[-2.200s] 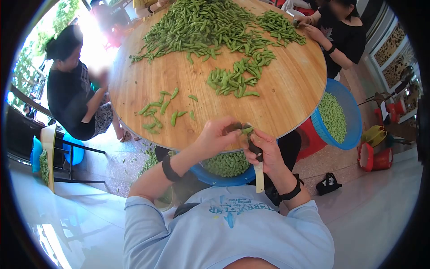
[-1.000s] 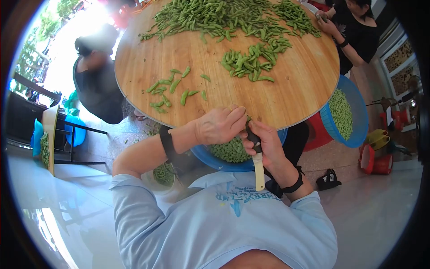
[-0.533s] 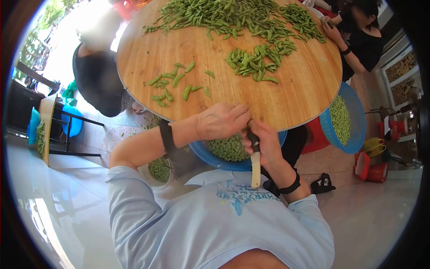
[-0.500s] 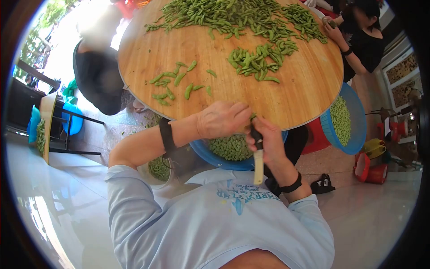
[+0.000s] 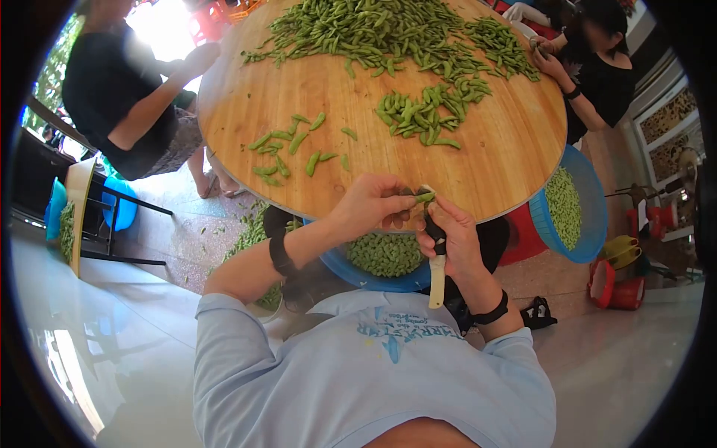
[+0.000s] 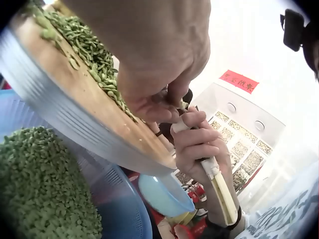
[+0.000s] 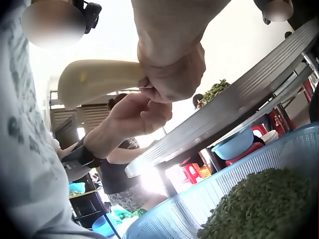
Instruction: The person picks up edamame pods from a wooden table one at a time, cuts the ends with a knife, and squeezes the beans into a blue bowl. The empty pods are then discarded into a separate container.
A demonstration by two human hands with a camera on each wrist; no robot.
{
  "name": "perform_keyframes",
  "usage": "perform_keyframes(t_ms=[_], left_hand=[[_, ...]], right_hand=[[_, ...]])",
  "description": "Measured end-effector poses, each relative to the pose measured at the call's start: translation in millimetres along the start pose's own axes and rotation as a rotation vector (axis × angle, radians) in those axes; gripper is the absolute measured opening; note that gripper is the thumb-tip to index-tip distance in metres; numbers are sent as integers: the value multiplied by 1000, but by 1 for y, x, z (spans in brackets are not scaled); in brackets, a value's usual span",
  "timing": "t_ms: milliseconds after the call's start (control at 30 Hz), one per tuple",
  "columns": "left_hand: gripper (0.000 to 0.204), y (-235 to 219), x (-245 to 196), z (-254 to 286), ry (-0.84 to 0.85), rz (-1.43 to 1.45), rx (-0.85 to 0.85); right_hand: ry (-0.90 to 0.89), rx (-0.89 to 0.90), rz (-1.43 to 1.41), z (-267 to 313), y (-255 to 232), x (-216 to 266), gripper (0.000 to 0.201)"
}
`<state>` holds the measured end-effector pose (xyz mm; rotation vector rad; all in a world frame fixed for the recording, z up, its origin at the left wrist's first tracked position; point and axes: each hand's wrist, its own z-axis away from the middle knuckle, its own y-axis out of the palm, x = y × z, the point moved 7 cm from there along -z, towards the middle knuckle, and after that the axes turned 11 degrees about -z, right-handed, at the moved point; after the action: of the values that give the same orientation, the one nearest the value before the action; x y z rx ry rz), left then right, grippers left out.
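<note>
In the head view my left hand pinches a green soybean pod between thumb and fingers, at the near table edge. My right hand grips a cream-handled tool with a dark middle section; its pale slotted handle points back towards my chest, and its working end is largely hidden by the fingers. The two hands meet at the pod. Below them a blue basket holds shelled green beans. On the round wooden table lie some loose pods and a nearer pile.
A large heap of pods covers the far table. Another blue basket of beans stands right, beside a red stool. One person is at the left, another at the right. Pods lie on the floor.
My left hand has rolled back from over the right hand, showing the pod between them. The right hand keeps its grip on the tool. The person at left has moved upright, away from the table.
</note>
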<state>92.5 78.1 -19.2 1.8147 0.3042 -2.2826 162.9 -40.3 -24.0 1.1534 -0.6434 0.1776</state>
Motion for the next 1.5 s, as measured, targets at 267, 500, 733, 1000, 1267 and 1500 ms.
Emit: perform_keyframes(t_ms=[267, 500, 733, 1000, 1267, 1500], left_hand=[[10, 5, 8, 3, -92, 233, -58], [10, 9, 10, 1, -22, 270, -57], [15, 31, 20, 0, -72, 794, 425], [17, 10, -6, 4, 386, -137, -164], [18, 17, -42, 26, 669, -1149, -329], [14, 10, -30, 16, 459, -490, -193]], right_hand=[[58, 84, -68, 0, 0, -9, 20], [-124, 152, 253, -3, 2, 1, 22], [112, 395, 74, -5, -2, 6, 23], [145, 61, -162, 1, -14, -13, 17], [54, 3, -73, 0, -7, -16, 20], [-207, 98, 307, 1, -2, -9, 22]])
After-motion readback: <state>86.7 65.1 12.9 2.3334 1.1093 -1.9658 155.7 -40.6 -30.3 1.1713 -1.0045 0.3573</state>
